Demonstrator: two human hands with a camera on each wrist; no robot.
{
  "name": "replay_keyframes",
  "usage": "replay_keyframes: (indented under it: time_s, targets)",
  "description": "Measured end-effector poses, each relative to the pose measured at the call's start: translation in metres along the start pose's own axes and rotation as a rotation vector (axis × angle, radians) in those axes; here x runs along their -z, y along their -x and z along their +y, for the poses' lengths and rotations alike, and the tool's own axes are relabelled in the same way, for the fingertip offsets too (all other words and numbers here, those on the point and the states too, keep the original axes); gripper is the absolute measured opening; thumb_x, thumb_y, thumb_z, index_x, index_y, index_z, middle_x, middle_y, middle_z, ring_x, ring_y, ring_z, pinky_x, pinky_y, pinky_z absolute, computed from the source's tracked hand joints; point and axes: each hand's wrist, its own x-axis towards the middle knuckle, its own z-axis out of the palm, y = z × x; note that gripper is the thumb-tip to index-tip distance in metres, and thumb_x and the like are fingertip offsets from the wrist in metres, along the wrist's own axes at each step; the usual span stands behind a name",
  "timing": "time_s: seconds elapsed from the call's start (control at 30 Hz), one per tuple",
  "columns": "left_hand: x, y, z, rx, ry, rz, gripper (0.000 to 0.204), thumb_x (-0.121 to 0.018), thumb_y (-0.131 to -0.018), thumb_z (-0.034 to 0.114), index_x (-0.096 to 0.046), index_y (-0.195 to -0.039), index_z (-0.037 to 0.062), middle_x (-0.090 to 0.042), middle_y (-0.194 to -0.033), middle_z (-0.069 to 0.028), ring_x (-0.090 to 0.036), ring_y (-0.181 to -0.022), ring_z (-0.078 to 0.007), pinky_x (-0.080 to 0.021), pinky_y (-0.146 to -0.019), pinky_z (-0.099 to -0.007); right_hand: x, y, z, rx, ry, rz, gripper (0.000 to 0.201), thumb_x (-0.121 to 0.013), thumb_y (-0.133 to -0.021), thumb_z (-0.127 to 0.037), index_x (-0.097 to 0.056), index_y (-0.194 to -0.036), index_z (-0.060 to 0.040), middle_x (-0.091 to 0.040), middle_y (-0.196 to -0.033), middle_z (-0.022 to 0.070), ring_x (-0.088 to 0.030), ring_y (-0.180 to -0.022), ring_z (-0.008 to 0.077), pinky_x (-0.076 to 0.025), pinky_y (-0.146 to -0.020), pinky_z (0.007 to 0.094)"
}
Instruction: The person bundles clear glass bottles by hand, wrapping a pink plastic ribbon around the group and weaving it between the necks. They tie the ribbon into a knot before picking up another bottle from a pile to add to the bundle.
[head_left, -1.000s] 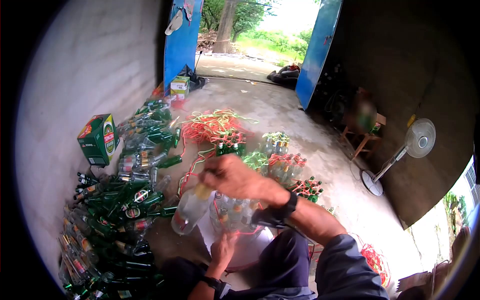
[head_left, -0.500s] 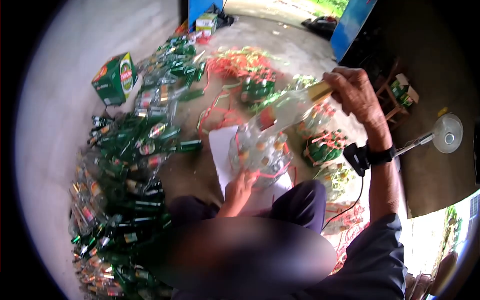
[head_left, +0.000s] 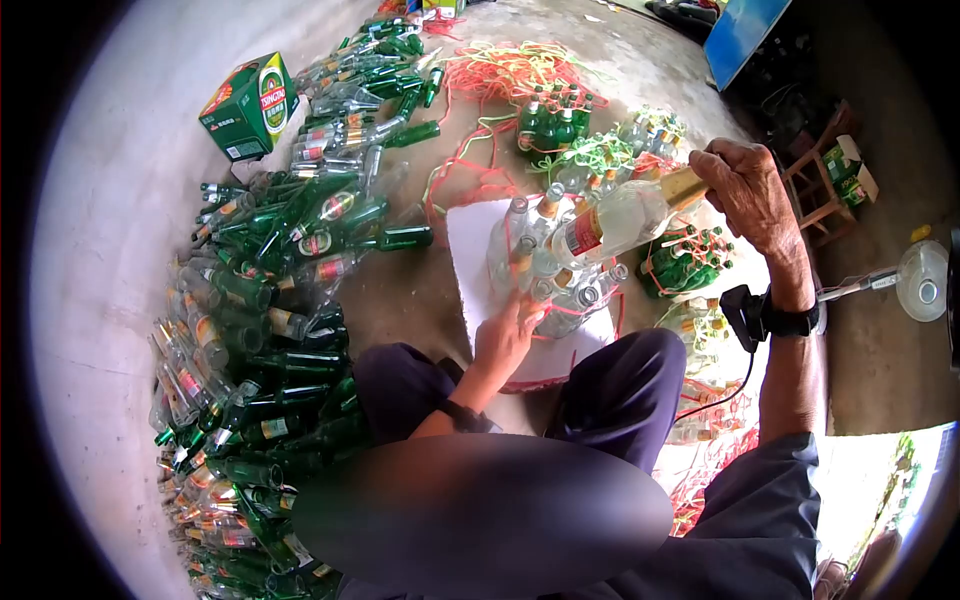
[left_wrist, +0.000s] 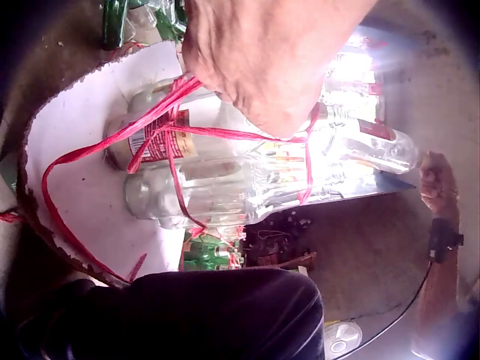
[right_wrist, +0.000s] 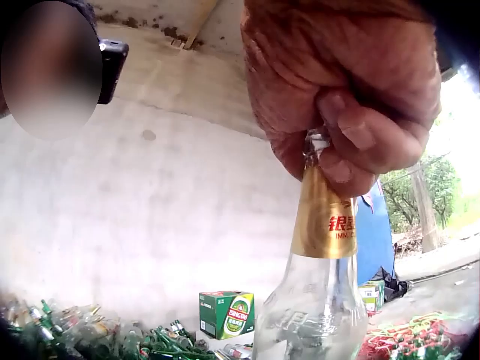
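My right hand [head_left: 745,190] grips a clear glass bottle [head_left: 625,222] by its gold-foiled neck. The bottle is tilted, its red-labelled lower end reaching over a bundle of clear bottles. Curled fingers cover its mouth in the right wrist view, above the gold foil [right_wrist: 324,221]. That bundle [head_left: 575,312] stands upright on a white board [head_left: 470,240], with red twine [left_wrist: 232,133] round it. At the bundle's near side, my left hand [head_left: 503,345] has its fingers against the glass. Strands of twine converge at this hand in the left wrist view, where its fingertips are hidden.
Loose green and clear bottles [head_left: 290,240] are heaped along the left wall below a green beer carton [head_left: 250,105]. Tied bundles, including green bottles [head_left: 685,262], stand to the right. Tangled red and yellow-green twine [head_left: 520,72] lies farther back. A fan [head_left: 922,280] stands right.
My right hand has swung the bottle from left of the bundle to over it, now with the neck toward the right. The left hand stays at the bundle. The head view has tipped downward.
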Motion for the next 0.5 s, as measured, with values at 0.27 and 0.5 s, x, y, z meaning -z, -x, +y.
replay_keyframes:
  time_s: [0.27,0.5]
  targets:
    - [0.004,-0.003,0.004,0.055,0.012,-0.074,0.055,-0.064,-0.091,0.03,-0.049,-0.131,-0.0062,-0.068,-0.086,-0.024,-0.068,-0.075,-0.0387,-0.055,-0.063,-0.0426,-0.009,0.005,0.014,0.151,0.101,0.006,0.031,-0.061,-0.091,-0.021,-0.057,-0.076,0.006,-0.037,-0.058,0.0079,-0.037,-0.057,0.0089,-0.035,-0.05,0.0341]
    - [-0.002,-0.002,0.0,-0.004,0.04,0.004,0.049,-0.065,-0.09,0.026,-0.047,-0.128,0.0018,-0.064,-0.074,-0.0213,-0.064,-0.067,-0.0408,-0.048,-0.056,-0.0468,-0.055,-0.005,0.032,0.279,0.115,-0.047,0.023,-0.061,-0.088,-0.016,-0.06,-0.078,0.0047,-0.057,-0.065,0.0192,-0.056,-0.055,0.0254,-0.045,-0.056,0.04]
